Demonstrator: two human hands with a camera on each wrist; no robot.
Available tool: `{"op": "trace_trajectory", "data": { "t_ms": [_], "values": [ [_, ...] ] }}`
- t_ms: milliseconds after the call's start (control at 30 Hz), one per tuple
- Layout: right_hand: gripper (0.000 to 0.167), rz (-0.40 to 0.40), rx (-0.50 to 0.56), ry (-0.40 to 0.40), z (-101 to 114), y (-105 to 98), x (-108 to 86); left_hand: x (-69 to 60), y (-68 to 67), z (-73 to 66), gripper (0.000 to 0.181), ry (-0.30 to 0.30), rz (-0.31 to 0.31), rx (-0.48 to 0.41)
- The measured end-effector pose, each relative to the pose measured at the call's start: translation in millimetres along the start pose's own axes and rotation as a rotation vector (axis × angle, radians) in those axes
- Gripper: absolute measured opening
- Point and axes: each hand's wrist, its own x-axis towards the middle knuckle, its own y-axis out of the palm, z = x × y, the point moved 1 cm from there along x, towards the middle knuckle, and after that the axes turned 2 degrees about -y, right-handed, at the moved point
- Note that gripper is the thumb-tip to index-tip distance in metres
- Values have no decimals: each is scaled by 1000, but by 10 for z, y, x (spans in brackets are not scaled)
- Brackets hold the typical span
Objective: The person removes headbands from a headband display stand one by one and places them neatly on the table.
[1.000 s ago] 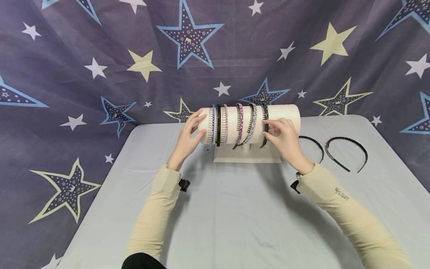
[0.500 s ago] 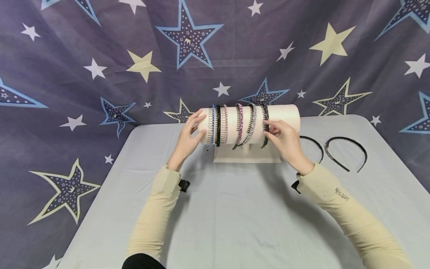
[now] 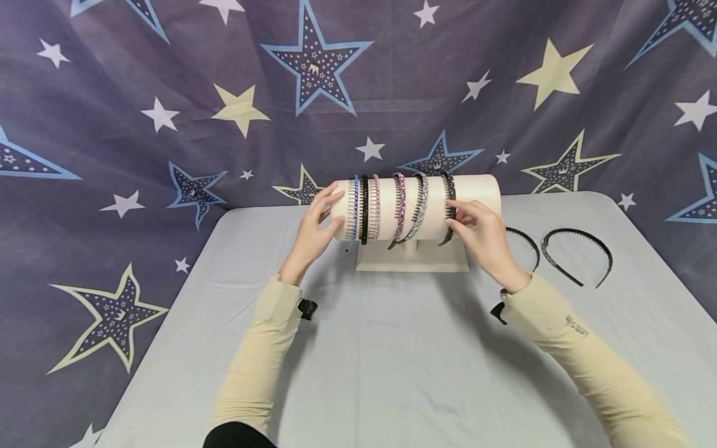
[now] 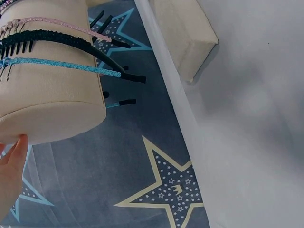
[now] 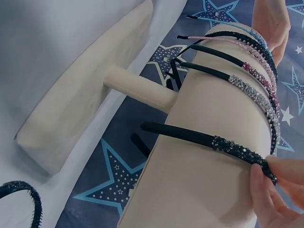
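A cream padded display stand (image 3: 476, 187), a horizontal roll on a post, carries several toothed headbands. My left hand (image 3: 313, 233) grips the roll's left end, thumb in front and fingers over the top. Near the right end, my right hand (image 3: 486, 239) pinches a black beaded headband (image 5: 190, 135) between thumb and fingers; it stays around the roll. Left of it sit a silver headband (image 3: 420, 205) and a magenta one (image 3: 400, 205), both slightly tilted. Pink (image 3: 376, 211), black (image 3: 365, 211) and blue (image 3: 355, 208) headbands stand close together beside my left hand.
Two dark headbands lie on the grey-clothed table at the right: one (image 3: 602, 242) fully visible, the other (image 3: 529, 239) partly behind my right hand. The stand's flat base (image 3: 411, 261) rests on the cloth (image 3: 392, 361). A star-patterned curtain (image 3: 185, 124) hangs behind.
My right hand has moved slightly right, sliding the pinched black headband along the roll, away from the silver one. The left hand has stayed in place.
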Motion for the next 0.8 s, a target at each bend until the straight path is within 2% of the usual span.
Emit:
{"op": "trace_trajectory", "data": {
  "t_ms": [167, 267, 800],
  "values": [
    [31, -11, 6, 13, -14, -38, -7, -39, -16, -209, 39, 4, 2, 3],
    [31, -15, 9, 22, -30, -60, -15, -48, -20, -247, 39, 2, 3, 10],
    [29, -57, -6, 47, -137, -182, -70, -48, -13, -244, 39, 3, 3, 14]
  ]
}}
